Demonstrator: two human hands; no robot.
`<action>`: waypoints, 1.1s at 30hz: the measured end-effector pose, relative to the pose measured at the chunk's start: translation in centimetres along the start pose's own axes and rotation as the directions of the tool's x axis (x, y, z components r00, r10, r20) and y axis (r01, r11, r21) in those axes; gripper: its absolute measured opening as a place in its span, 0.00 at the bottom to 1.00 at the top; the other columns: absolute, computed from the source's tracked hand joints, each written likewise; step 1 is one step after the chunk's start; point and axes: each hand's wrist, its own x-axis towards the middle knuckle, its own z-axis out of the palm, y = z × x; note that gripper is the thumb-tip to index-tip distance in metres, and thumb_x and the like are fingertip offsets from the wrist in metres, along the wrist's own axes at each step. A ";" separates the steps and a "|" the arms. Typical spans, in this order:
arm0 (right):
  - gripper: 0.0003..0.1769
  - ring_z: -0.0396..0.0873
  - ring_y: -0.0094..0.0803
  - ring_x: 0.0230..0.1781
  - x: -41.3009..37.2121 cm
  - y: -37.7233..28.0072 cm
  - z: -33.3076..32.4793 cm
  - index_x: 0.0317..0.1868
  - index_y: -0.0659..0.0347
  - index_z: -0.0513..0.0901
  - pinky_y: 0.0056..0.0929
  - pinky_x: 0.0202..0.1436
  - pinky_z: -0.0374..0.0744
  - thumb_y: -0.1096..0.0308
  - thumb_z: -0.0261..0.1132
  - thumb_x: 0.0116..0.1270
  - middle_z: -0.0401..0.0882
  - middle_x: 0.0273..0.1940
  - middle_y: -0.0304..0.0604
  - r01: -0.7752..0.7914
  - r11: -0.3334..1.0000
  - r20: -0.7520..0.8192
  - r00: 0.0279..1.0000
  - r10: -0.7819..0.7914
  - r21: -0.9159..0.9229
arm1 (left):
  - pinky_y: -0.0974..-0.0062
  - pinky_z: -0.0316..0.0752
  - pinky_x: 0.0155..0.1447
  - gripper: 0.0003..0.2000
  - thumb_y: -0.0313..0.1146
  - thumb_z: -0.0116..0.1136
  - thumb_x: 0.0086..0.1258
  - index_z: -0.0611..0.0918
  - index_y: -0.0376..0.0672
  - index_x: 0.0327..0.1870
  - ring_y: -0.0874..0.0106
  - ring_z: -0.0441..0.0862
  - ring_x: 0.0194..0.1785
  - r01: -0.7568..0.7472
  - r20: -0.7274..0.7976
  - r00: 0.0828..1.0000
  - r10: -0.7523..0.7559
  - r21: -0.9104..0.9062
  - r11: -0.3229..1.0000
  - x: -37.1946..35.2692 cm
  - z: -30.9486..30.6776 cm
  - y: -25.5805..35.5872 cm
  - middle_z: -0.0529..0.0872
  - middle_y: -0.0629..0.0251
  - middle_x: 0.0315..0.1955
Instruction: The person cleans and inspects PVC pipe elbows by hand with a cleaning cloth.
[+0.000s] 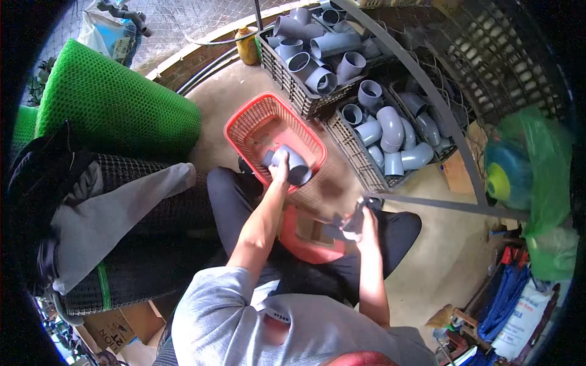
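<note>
My left hand (281, 171) is stretched forward and grips a grey plastic pipe fitting (293, 163) at the near rim of a red mesh basket (253, 125) on the floor. My right hand (365, 219) is lower and to the right, above my knee, closed on a small dark object (353, 221) that is blurred. I sit low, with a red stool (305, 244) showing between my legs.
Two dark crates (287, 82) (354, 155) full of grey pipe elbows and fittings stand behind the basket. A green mesh roll (116, 104) and black mesh rolls (140, 256) lie at left. A curved metal bar (427, 91) crosses at right, with green bags (543, 183) beyond.
</note>
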 end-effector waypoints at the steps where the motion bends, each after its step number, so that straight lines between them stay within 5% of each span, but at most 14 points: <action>1: 0.16 0.86 0.41 0.28 0.0 -0.4 -0.9 0.53 0.58 0.77 0.44 0.29 0.87 0.55 0.58 0.78 0.82 0.34 0.46 0.010 0.998 -0.075 0.997 -0.015 -0.063 | 0.58 0.73 0.70 0.51 0.55 0.82 0.51 0.67 0.32 0.70 0.57 0.78 0.64 0.078 -0.141 0.989 -0.046 0.224 0.971 0.9 -0.2 -0.6 0.77 0.49 0.64; 3: 0.11 0.86 0.37 0.31 -0.4 -1.4 -2.2 0.48 0.57 0.76 0.39 0.35 0.87 0.59 0.61 0.74 0.82 0.37 0.44 0.055 0.982 -0.202 0.975 -0.092 -0.183 | 0.56 0.70 0.74 0.53 0.56 0.82 0.47 0.67 0.33 0.70 0.53 0.75 0.68 0.135 -0.227 0.974 -0.010 0.541 0.830 3.9 -0.8 -2.2 0.75 0.43 0.67; 9: 0.18 0.83 0.32 0.48 -1.1 -2.4 -2.9 0.56 0.59 0.76 0.35 0.55 0.82 0.65 0.63 0.68 0.81 0.49 0.43 0.044 0.988 -0.311 0.946 -0.088 -0.146 | 0.57 0.69 0.75 0.55 0.55 0.80 0.47 0.64 0.34 0.73 0.48 0.71 0.73 0.158 -0.187 0.982 -0.029 0.725 0.670 7.3 0.8 -2.0 0.70 0.39 0.70; 10: 0.24 0.81 0.32 0.53 -1.0 -2.5 -2.6 0.63 0.60 0.75 0.33 0.59 0.79 0.64 0.64 0.68 0.79 0.54 0.42 0.069 0.983 -0.184 0.978 -0.100 -0.168 | 0.59 0.70 0.75 0.53 0.56 0.78 0.49 0.66 0.31 0.72 0.47 0.73 0.72 0.098 -0.155 0.987 0.039 0.779 0.619 7.7 1.0 -2.7 0.73 0.37 0.67; 13: 0.24 0.77 0.27 0.51 -0.1 -1.3 -2.0 0.62 0.58 0.77 0.28 0.53 0.76 0.63 0.66 0.67 0.79 0.52 0.36 0.077 0.945 -0.239 0.958 -0.158 -0.317 | 0.60 0.70 0.74 0.49 0.58 0.75 0.53 0.69 0.32 0.71 0.48 0.76 0.70 0.039 -0.055 0.998 0.010 0.812 0.582 11.2 0.3 -6.1 0.78 0.36 0.64; 14: 0.21 0.75 0.25 0.48 -0.8 -2.5 1.0 0.60 0.58 0.78 0.26 0.52 0.74 0.63 0.66 0.68 0.79 0.49 0.34 -0.064 0.953 -0.375 0.925 -0.054 -0.297 | 0.61 0.71 0.73 0.46 0.59 0.72 0.55 0.73 0.34 0.69 0.50 0.78 0.68 0.066 -0.052 0.998 -0.041 0.797 0.600 11.7 0.2 -6.5 0.79 0.38 0.64; 18: 0.21 0.75 0.24 0.48 2.4 0.3 -0.6 0.61 0.57 0.79 0.26 0.52 0.74 0.61 0.68 0.71 0.81 0.48 0.36 0.044 0.932 -0.161 0.981 -0.108 -0.361 | 0.64 0.80 0.62 0.41 0.55 0.70 0.62 0.73 0.36 0.71 0.58 0.85 0.59 -0.034 0.117 0.988 -0.105 0.812 0.582 14.1 -1.1 -10.3 0.85 0.48 0.58; 23: 0.28 0.79 0.24 0.42 5.8 -0.2 2.8 0.65 0.54 0.76 0.24 0.27 0.72 0.55 0.71 0.68 0.81 0.51 0.37 0.039 0.961 -0.283 0.952 -0.119 -0.274 | 0.65 0.80 0.62 0.37 0.56 0.65 0.63 0.77 0.42 0.70 0.56 0.86 0.58 -0.085 0.187 0.976 -0.110 0.796 0.599 8.7 0.3 -6.2 0.85 0.48 0.60; 25: 0.31 0.78 0.25 0.40 8.3 0.4 3.0 0.66 0.54 0.74 0.23 0.28 0.72 0.51 0.71 0.67 0.78 0.55 0.38 0.028 0.978 -0.280 0.956 -0.087 -0.209 | 0.67 0.80 0.61 0.34 0.55 0.66 0.64 0.81 0.42 0.66 0.58 0.88 0.53 -0.278 0.379 0.902 -0.209 0.877 0.392 10.0 1.1 -6.1 0.88 0.51 0.55; 26: 0.32 0.78 0.27 0.40 9.4 1.2 2.7 0.67 0.54 0.74 0.24 0.30 0.73 0.49 0.70 0.68 0.77 0.57 0.40 0.105 0.954 -0.225 0.959 -0.172 -0.281 | 0.66 0.80 0.59 0.33 0.58 0.64 0.65 0.83 0.42 0.64 0.58 0.89 0.50 -0.328 0.460 0.865 -0.200 0.820 0.469 6.4 2.7 -2.7 0.90 0.54 0.51; 28: 0.36 0.76 0.32 0.41 11.3 0.6 4.7 0.70 0.54 0.71 0.34 0.41 0.78 0.44 0.68 0.69 0.73 0.63 0.43 0.028 0.985 -0.243 0.968 -0.069 -0.167 | 0.63 0.81 0.54 0.36 0.64 0.58 0.69 0.76 0.48 0.71 0.65 0.84 0.53 -0.079 0.583 0.720 -0.377 0.609 0.790 0.3 4.5 1.3 0.86 0.61 0.53; 29: 0.39 0.78 0.36 0.48 9.7 0.0 6.6 0.74 0.53 0.69 0.43 0.52 0.80 0.40 0.65 0.71 0.72 0.66 0.47 0.115 0.914 -0.124 0.977 -0.176 -0.389 | 0.45 0.73 0.63 0.39 0.66 0.58 0.71 0.70 0.48 0.74 0.64 0.69 0.72 0.171 0.593 0.531 -0.606 0.625 0.762 -2.1 5.2 3.6 0.71 0.59 0.71; 31: 0.40 0.80 0.39 0.56 9.4 -3.4 9.6 0.76 0.54 0.66 0.43 0.59 0.80 0.42 0.66 0.72 0.75 0.65 0.52 -0.017 0.952 -0.155 0.987 -0.032 -0.304 | 0.58 0.83 0.58 0.32 0.59 0.60 0.73 0.74 0.47 0.71 0.62 0.85 0.56 0.316 0.595 0.393 -0.701 0.629 0.710 -7.2 4.9 7.1 0.82 0.58 0.59; 33: 0.39 0.79 0.42 0.62 13.0 -4.9 8.5 0.75 0.58 0.66 0.42 0.61 0.79 0.49 0.69 0.71 0.79 0.60 0.55 0.326 0.741 -0.055 0.897 -0.438 -0.587 | 0.64 0.86 0.55 0.25 0.48 0.62 0.75 0.76 0.45 0.67 0.63 0.89 0.46 0.320 0.736 0.197 -0.648 0.576 0.752 -9.8 4.4 7.7 0.85 0.59 0.52</action>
